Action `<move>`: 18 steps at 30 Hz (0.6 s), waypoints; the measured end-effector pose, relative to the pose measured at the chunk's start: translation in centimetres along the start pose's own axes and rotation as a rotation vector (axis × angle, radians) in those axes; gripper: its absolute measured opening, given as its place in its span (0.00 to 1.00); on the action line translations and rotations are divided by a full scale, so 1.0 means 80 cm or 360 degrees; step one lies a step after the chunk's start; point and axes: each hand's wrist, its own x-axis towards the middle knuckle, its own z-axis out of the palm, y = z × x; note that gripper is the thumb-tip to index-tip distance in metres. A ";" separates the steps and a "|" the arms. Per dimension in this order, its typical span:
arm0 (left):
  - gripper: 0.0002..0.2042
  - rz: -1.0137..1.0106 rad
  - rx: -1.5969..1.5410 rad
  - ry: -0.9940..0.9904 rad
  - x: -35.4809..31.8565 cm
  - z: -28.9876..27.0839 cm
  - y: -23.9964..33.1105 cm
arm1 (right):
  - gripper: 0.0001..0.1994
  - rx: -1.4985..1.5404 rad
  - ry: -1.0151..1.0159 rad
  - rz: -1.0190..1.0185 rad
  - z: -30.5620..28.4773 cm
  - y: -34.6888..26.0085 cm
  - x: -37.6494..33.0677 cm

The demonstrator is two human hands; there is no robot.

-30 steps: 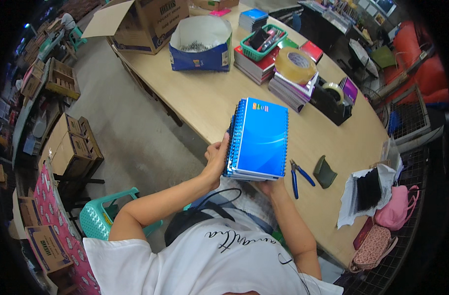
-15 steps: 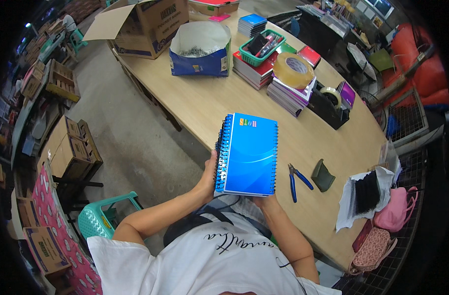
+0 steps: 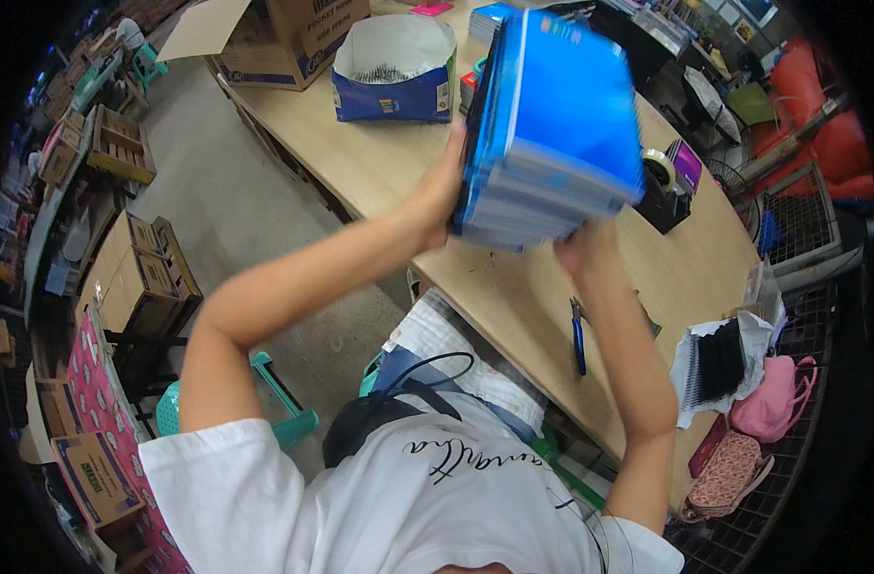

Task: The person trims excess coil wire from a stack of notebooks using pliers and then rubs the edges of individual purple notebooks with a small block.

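Observation:
A thick stack of blue spiral-bound notebooks [image 3: 575, 115], smeared by motion, is held up above the table in both hands. My left hand [image 3: 444, 187] grips the stack's left side by the dark spirals, its fingers partly hidden. Under the lower right edge, my right hand [image 3: 585, 247] supports the stack; its fingers are mostly behind the notebooks. Blue-handled cutting pliers [image 3: 578, 337] lie on the table beside my right forearm.
On the wooden table [image 3: 389, 177] stand a blue-and-white open box [image 3: 394, 100] with small black coils, a cardboard carton [image 3: 288, 43] and a black tape dispenser [image 3: 664, 206]. Black wire spirals [image 3: 716, 368] lie on paper at right, near a pink bag [image 3: 776, 397]. A green stool [image 3: 288, 407] stands at left.
Both hands have raised the notebook stack and carried it forward and to the right over the table. The stack has tilted, so its near page edges show.

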 end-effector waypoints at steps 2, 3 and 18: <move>0.41 0.0125 -0.0003 -0.0128 0.028 0.016 0.051 | 0.38 0.0071 -0.0154 -0.0179 0.020 -0.040 0.039; 0.39 0.0124 0.0003 -0.0214 0.041 0.021 0.076 | 0.37 0.0035 -0.0191 -0.0161 0.041 -0.066 0.046; 0.32 -0.0225 0.0074 -0.0583 0.397 -0.013 0.319 | 0.33 -0.0281 0.0039 -0.0109 0.133 -0.200 0.378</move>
